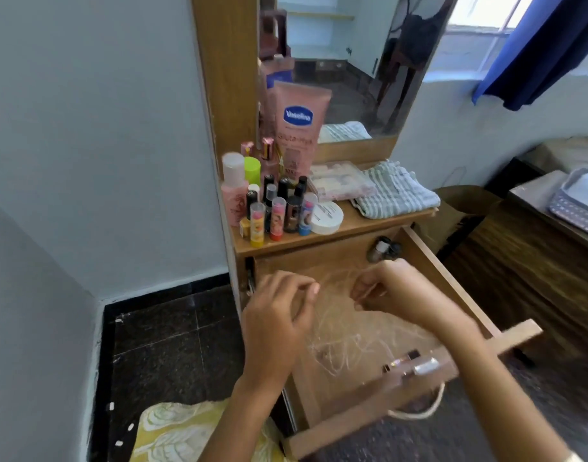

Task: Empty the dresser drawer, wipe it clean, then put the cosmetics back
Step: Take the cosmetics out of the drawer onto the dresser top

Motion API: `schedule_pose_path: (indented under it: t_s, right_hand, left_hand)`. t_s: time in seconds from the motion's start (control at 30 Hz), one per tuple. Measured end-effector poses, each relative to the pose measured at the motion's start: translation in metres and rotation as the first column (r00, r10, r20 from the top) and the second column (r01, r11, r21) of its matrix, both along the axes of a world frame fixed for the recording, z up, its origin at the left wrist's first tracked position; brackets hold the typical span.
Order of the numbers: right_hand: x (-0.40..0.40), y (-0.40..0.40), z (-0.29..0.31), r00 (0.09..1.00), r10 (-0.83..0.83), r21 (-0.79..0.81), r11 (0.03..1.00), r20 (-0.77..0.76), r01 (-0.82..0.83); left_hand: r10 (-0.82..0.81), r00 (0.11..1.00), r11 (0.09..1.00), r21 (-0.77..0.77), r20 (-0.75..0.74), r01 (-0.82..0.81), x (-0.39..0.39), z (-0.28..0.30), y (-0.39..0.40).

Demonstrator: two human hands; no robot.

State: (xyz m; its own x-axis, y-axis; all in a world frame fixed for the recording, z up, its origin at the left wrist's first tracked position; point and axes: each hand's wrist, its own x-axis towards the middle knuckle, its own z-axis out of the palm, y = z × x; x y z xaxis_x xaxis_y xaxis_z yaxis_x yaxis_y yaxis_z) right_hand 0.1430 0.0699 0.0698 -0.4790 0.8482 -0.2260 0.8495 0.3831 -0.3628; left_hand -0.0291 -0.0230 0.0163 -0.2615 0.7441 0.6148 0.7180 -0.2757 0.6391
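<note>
Drawer [452, 281] pulled out, a crinkled clear plastic sheet [346, 328] inside. Both hands over it: left hand [276, 315] curled, fingertips pinched together; right hand [389, 288] blurred, fingers curled narrow, seemingly on plastic. Cosmetics [276, 208] crowd the dresser top, far left.

Daylight is admitted through the window [479, 38], upper right of the mirror [352, 61]; its panes are blown out. Walls are evenly lit, shadows soft. Both hands [279, 315] are motion-blurred. Straight edges are bowed toward the frame borders.
</note>
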Motion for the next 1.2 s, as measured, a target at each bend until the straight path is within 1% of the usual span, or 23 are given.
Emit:
schedule_pose_path:
  t_s: [0.03,0.1,0.13,0.17,0.2,0.3,0.37,0.47,0.5,0.53,0.6,0.67,0.7,0.83,0.9,0.93,0.97,1.03,1.07,1.13,1.2]
  right_hand:
    - [0.014,0.0,-0.002,0.99,0.005,-0.043,0.999,0.143,0.001]
    - [0.033,-0.005,-0.007,0.921,0.048,-0.138,0.99,0.386,0.006]
    - [0.039,-0.007,-0.013,0.879,0.083,-0.165,0.986,0.47,-0.005]
    - [0.043,-0.011,-0.019,0.845,0.116,-0.172,0.985,0.523,-0.028]
    - [0.045,-0.014,-0.024,0.829,0.132,-0.165,0.985,0.544,-0.048]
    - [0.043,-0.014,-0.039,0.826,0.144,-0.121,0.988,0.544,-0.092]
    - [0.041,-0.009,-0.044,0.802,0.209,-0.128,0.978,0.56,-0.165]
    - [0.04,-0.001,-0.047,0.794,0.31,-0.141,0.95,0.524,-0.278]
    - [0.041,0.0,-0.048,0.8,0.304,-0.106,0.95,0.517,-0.293]
    - [0.042,0.001,-0.048,0.817,0.274,-0.038,0.954,0.508,-0.297]
    - [0.046,0.002,-0.05,0.87,0.186,0.091,0.963,0.456,-0.253]
    - [0.049,0.002,-0.051,0.906,0.134,0.084,0.98,0.403,-0.182]
    - [0.048,0.003,-0.05,0.907,0.123,0.065,0.985,0.403,-0.163]
    - [0.039,0.006,-0.058,0.9,0.086,0.122,0.981,0.427,-0.152]
    - [0.036,0.009,-0.061,0.912,0.063,0.132,0.983,0.406,-0.127]
    - [0.034,0.009,-0.06,0.926,0.054,0.133,0.985,0.374,-0.111]
    - [0.032,0.01,-0.055,0.953,0.034,0.138,0.987,0.3,-0.078]
    - [0.025,0.009,-0.042,0.998,-0.03,0.157,0.987,0.054,0.022]
    - [0.02,0.009,-0.033,0.995,-0.058,0.167,0.983,-0.082,0.071]
    - [0.006,0.008,-0.013,0.937,-0.091,0.159,0.975,-0.337,0.152]
    - [-0.009,0.009,0.005,0.83,-0.141,0.1,0.968,-0.539,0.229]
  left_hand:
    - [-0.079,0.995,0.996,-0.055,-0.062,0.076,0.007,-0.003,-0.003]
    - [-0.202,0.971,0.973,-0.139,-0.128,0.184,0.02,-0.008,-0.007]
    - [-0.231,0.963,0.964,-0.166,-0.136,0.208,0.025,-0.011,-0.008]
    - [-0.242,0.961,0.96,-0.178,-0.137,0.216,0.028,-0.013,-0.008]
    - [-0.244,0.961,0.959,-0.183,-0.133,0.218,0.03,-0.015,-0.007]
    - [-0.233,0.963,0.96,-0.188,-0.134,0.206,0.033,-0.017,-0.002]
    - [-0.232,0.961,0.959,-0.199,-0.149,0.201,0.035,-0.019,0.0]
    - [-0.243,0.957,0.955,-0.211,-0.158,0.208,0.038,-0.022,0.001]
    - [-0.243,0.957,0.955,-0.21,-0.16,0.207,0.038,-0.023,0.002]
    - [-0.239,0.957,0.957,-0.208,-0.165,0.203,0.039,-0.024,0.002]
    - [-0.23,0.958,0.959,-0.206,-0.172,0.193,0.039,-0.027,0.003]
    - [-0.218,0.96,0.961,-0.21,-0.174,0.18,0.039,-0.028,0.003]
    - [-0.21,0.962,0.962,-0.212,-0.177,0.172,0.039,-0.028,0.003]
    - [-0.155,0.97,0.971,-0.208,-0.188,0.115,0.04,-0.029,0.002]
    - [-0.118,0.973,0.976,-0.202,-0.197,0.077,0.038,-0.028,0.004]
    - [-0.092,0.971,0.979,-0.196,-0.221,0.048,0.036,-0.027,0.005]
    - [-0.067,0.963,0.981,-0.193,-0.26,0.016,0.034,-0.026,0.008]
    - [-0.029,0.933,0.979,-0.197,-0.359,-0.046,0.029,-0.022,0.013]
    - [-0.018,0.913,0.975,-0.208,-0.409,-0.074,0.027,-0.02,0.016]
    - [-0.008,0.882,0.963,-0.24,-0.472,-0.12,0.022,-0.019,0.022]
    - [-0.002,0.871,0.948,-0.277,-0.492,-0.154,0.019,-0.021,0.027]
